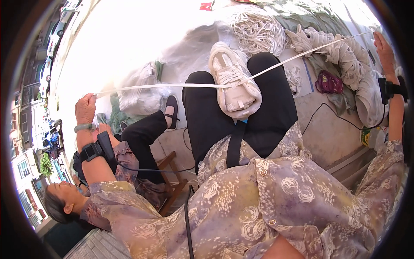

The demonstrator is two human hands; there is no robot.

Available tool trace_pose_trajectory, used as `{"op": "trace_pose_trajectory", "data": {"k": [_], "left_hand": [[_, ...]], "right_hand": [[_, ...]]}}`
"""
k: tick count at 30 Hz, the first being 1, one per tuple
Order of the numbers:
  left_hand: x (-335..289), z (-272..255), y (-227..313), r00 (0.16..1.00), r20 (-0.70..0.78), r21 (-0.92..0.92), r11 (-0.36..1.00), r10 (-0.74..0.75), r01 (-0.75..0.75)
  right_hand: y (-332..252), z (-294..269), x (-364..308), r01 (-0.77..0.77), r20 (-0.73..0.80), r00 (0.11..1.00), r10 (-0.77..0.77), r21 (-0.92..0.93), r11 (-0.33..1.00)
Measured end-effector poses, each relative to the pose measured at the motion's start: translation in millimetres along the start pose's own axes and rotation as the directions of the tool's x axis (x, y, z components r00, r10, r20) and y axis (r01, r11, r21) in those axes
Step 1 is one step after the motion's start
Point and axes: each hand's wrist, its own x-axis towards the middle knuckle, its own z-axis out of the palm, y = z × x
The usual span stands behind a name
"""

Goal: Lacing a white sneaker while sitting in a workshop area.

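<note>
Two bare hands, set wide apart in the head view, hold opposite ends of one flat white shoelace (pixel 164 86). The left hand (pixel 86 109), at the left of the view, is closed into a loose fist, fingers curled, with the lace end pinched at the thumb side. The right hand (pixel 384 52), near the upper right rim, is raised higher; its fingers are partly extended and the lace end meets the fingertips in a pinch, though the exact thumb contact is too small to tell. Both runs of lace are straight and taut, forming a shallow V whose vertex is at the beige sneaker (pixel 238 91). The sneaker rests between the knees of the black trousers (pixel 198 114), toe pointing away from the wearer, heel opening toward the body, lace crossing its upper. Neither hand touches the sneaker. Beyond the toe, to its right, lies a heap of loose white laces (pixel 258 35); farther right extends a row of beige shoes (pixel 345 52). A clear plastic bag (pixel 140 93) lies beneath the left run, near a second person's black shoe (pixel 172 111).
</note>
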Motion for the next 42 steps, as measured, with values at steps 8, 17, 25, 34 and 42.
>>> {"op": "trace_pose_trajectory", "data": {"k": [8, 17, 25, 34, 42], "left_hand": [[-39, 88, 161, 0.715, 0.693, -0.677, 0.421, 0.091, 0.603], [-48, 85, 316, 0.641, 0.606, -0.795, 0.324, 0.472, 0.513], [-39, 89, 330, 0.619, 0.651, -0.759, 0.349, 0.439, 0.550], [-40, 89, 330, 0.579, 0.646, -0.762, 0.380, 0.497, 0.524], [-45, 90, 331, 0.649, 0.603, -0.797, 0.317, 0.464, 0.514]], "right_hand": [[-279, 98, -108, -0.891, 0.898, 0.441, 0.018, 0.435, 0.130], [-389, 129, -93, -0.829, 0.833, 0.544, -0.106, 0.552, 0.088], [-387, 154, -100, -0.762, 0.757, 0.647, -0.094, 0.641, -0.086], [-392, 163, -99, -0.665, 0.662, 0.746, -0.078, 0.747, -0.021], [-397, 163, -104, -0.531, 0.534, 0.846, 0.014, 0.839, 0.121]]}}
